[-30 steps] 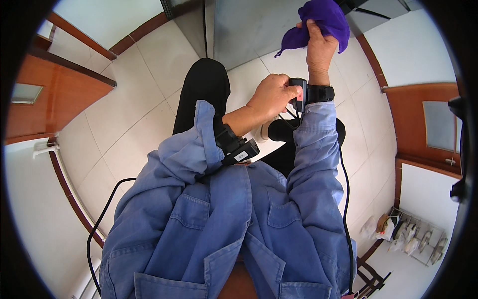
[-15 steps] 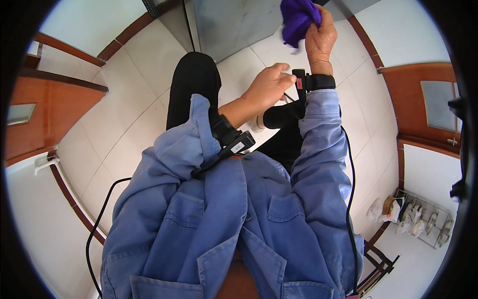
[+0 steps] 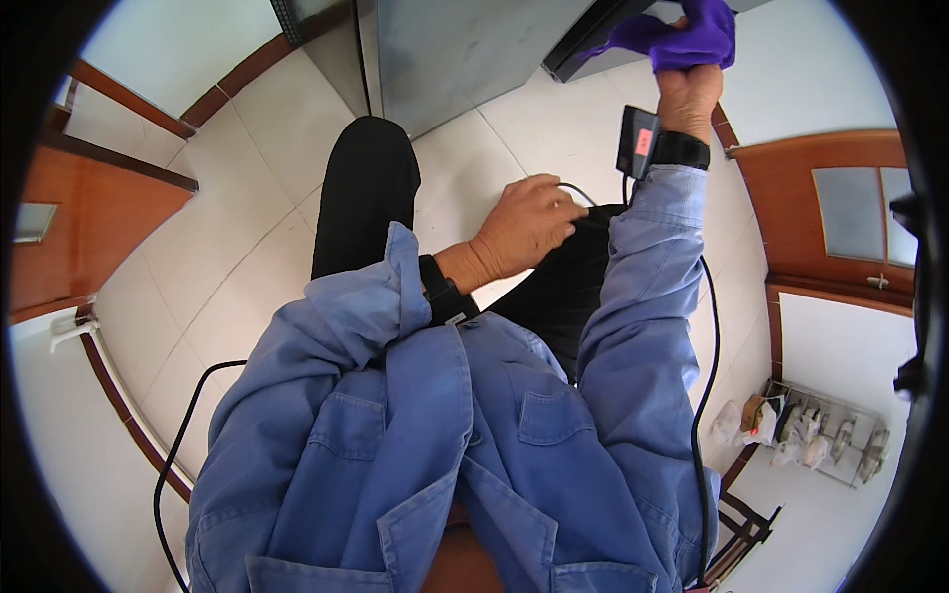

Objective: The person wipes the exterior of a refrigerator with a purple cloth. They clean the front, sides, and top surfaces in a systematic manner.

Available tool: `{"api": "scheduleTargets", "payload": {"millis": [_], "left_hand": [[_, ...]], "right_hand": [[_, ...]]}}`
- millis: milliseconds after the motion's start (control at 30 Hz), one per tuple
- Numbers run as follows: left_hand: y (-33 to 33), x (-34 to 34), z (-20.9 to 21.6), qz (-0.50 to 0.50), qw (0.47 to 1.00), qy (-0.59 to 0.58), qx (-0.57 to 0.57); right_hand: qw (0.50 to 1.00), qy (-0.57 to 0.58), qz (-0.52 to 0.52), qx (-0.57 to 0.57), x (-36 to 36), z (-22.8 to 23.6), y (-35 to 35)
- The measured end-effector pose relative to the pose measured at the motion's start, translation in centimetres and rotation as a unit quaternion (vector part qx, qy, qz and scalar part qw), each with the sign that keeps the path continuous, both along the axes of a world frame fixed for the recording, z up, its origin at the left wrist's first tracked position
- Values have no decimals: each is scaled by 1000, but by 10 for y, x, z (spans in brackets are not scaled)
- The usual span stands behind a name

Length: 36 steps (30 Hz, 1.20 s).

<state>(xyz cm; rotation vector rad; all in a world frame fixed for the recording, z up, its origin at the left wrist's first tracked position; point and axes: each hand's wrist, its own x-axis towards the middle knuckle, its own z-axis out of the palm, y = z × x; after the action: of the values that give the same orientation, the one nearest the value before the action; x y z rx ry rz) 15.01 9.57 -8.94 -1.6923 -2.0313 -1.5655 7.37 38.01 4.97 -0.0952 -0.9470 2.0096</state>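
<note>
At the far right, my right hand [image 3: 689, 94] grips a purple cloth [image 3: 697, 38], bunched over the fingers with one end trailing left. The cloth overlaps a dark-edged part of a grey metal cabinet [image 3: 474, 59]; whether it touches there I cannot tell. My left hand [image 3: 524, 227] hovers by my bent right knee, back up, fingers loosely apart and nothing in them. Both wrists carry black straps, and a small black box [image 3: 639, 143] with a cable sits at the right one.
Pale floor tiles [image 3: 247, 237] surround my legs in black trousers. Brown wooden doors [image 3: 109, 222] stand on both sides. A wire rack [image 3: 830, 435] with plastic bags is at the right, near a dark wooden frame [image 3: 746, 524]. Black cables run along both arms.
My right hand has moved right with the purple cloth, which now spreads over its fingers. My left hand has come nearer and turned back up. More of the cabinet's dark edge shows.
</note>
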Motion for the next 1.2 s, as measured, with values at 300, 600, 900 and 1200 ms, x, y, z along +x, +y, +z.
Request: {"api": "scheduleTargets", "payload": {"millis": [300, 600, 900, 1200], "left_hand": [[42, 23, -32, -29, 989, 59, -129], [40, -90, -12, -376, 812, -427, -131], [-31, -85, 44, -424, 718, -361, -417], [-34, -7, 72, -214, 820, -529, 33]], "right_hand": [[951, 103, 240, -165, -25, 21, -41], [950, 48, 286, -118, 34, 4, -185], [970, 25, 236, -57, 44, -19, -118], [995, 12, 78, -59, 23, -21, -121]]}}
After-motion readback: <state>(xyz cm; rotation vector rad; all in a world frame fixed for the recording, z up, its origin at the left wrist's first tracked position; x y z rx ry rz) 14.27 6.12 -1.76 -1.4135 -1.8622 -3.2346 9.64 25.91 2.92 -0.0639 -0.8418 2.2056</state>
